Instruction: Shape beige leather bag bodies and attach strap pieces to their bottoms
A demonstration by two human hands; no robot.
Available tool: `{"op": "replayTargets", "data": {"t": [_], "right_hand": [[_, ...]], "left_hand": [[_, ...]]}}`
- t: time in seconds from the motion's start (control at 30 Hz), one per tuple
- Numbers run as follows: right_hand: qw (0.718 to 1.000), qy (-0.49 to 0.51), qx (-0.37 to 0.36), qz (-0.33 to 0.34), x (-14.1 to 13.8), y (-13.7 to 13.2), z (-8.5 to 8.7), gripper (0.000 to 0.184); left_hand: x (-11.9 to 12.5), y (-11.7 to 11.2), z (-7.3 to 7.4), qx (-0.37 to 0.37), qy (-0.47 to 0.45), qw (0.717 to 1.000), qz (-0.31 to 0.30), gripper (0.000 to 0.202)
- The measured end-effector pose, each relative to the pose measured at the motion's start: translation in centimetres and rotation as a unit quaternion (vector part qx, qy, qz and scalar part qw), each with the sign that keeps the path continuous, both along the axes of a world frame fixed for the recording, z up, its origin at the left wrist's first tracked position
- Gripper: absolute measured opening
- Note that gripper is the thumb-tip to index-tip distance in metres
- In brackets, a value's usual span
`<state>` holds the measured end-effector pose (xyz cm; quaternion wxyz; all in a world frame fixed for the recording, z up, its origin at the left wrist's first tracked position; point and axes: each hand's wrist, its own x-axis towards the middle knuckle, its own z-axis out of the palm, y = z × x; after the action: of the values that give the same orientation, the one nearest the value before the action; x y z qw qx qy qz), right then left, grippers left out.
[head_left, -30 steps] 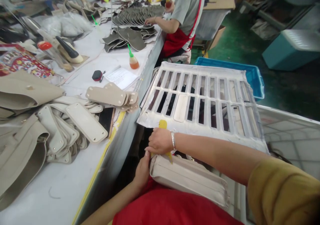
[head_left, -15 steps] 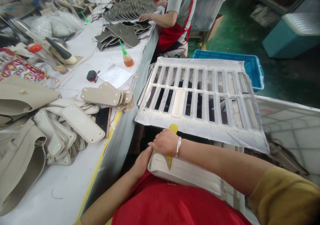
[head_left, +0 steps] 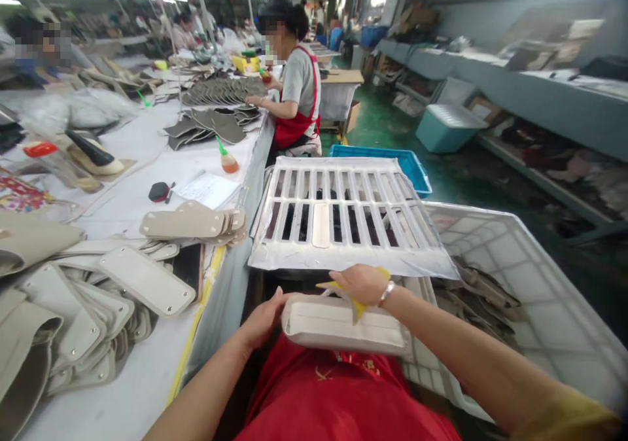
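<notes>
A pale beige bag-like piece (head_left: 338,343) with a long flat rectangular face and a lengthwise seam rests against my red apron. At its left end, my left hand (head_left: 265,317) grips the edge with the thumb on top. Above its upper face, my right hand (head_left: 363,285) is closed around a flat yellow plastic scraper (head_left: 360,311), which sticks out on both sides of the hand. A thin pale strip (head_left: 328,288) shows by the right fingers; whether it is held is unclear. Just beyond lies a slotted white rack (head_left: 289,256) bearing one cream oblong panel (head_left: 321,225).
Left, a white worktable (head_left: 142,375) carries stacked beige panels (head_left: 147,281), a notepad (head_left: 209,189) and a glue bottle (head_left: 228,159). Right stands a white crate (head_left: 540,336) with dark pieces inside; a blue crate (head_left: 412,166) is behind the rack. A co-worker (head_left: 299,81) sits farther along the table.
My view has tilted up. My right hand has moved right along the piece with the scraper, away from my left hand. A pale strip now shows by the right fingers.
</notes>
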<state>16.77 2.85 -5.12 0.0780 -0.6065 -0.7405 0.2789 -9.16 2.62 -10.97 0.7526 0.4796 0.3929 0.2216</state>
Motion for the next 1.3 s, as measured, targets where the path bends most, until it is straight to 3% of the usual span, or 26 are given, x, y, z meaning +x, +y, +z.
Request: {"op": "replayTargets", "data": {"t": [0.07,0.13,0.2,0.3,0.33,0.4,0.47,0.63,0.77,0.83,1.03,1.13,1.23,1.3], "right_hand": [[0.985,0.141,0.020,-0.096,3.5,-1.8,0.8,0.062],[0.951,0.248,0.040,-0.182,6.5,-4.6,1.7,0.069],[0.878,0.398,0.070,-0.256,8.4,-8.1,2.2,0.065],[0.707,0.623,0.116,-0.316,9.0,-12.5,1.8,0.053],[0.672,0.653,0.122,-0.327,8.8,-13.6,1.4,0.051],[0.630,0.683,0.132,-0.346,8.2,-14.9,0.6,0.050],[0.606,0.699,0.144,-0.350,7.5,-15.4,0.0,0.049],[0.570,0.740,0.166,-0.316,7.1,-14.5,-0.6,0.047],[0.566,0.752,0.159,-0.297,6.6,-13.3,-1.1,0.047],[0.580,0.740,0.155,-0.304,5.8,-12.8,-1.3,0.048],[0.659,0.646,0.134,-0.361,3.4,-11.4,-0.5,0.054],[0.651,0.664,0.086,-0.358,3.4,-11.0,0.1,0.051],[0.622,0.703,0.054,-0.340,2.8,-11.0,1.0,0.049],[0.619,0.711,-0.001,-0.334,1.4,-11.7,1.7,0.047]], "left_hand": [[0.2,0.1,0.3,-0.004,-0.009,1.000,-0.013,0.059],[0.6,0.2,0.9,0.040,0.026,0.998,-0.049,0.054],[1.1,0.4,1.3,0.097,0.075,0.988,-0.095,0.050],[1.5,0.7,1.2,0.126,0.105,0.977,-0.139,0.049],[1.6,0.7,1.2,0.127,0.106,0.976,-0.142,0.049],[1.6,0.4,1.2,0.120,0.105,0.978,-0.138,0.050],[1.6,0.0,1.4,0.106,0.105,0.981,-0.126,0.051],[2.3,-0.7,2.1,0.093,0.114,0.985,-0.089,0.055],[2.6,-0.7,2.4,0.094,0.126,0.984,-0.083,0.056],[2.7,-0.6,2.3,0.097,0.123,0.984,-0.082,0.055],[2.6,-0.3,1.6,0.110,0.105,0.986,-0.068,0.057],[1.0,-0.3,1.5,0.103,0.100,0.989,-0.033,0.059],[-2.0,-1.1,1.8,0.082,0.123,0.988,0.050,0.056],[-3.7,-2.2,2.2,0.083,0.137,0.983,0.090,0.049]]}}
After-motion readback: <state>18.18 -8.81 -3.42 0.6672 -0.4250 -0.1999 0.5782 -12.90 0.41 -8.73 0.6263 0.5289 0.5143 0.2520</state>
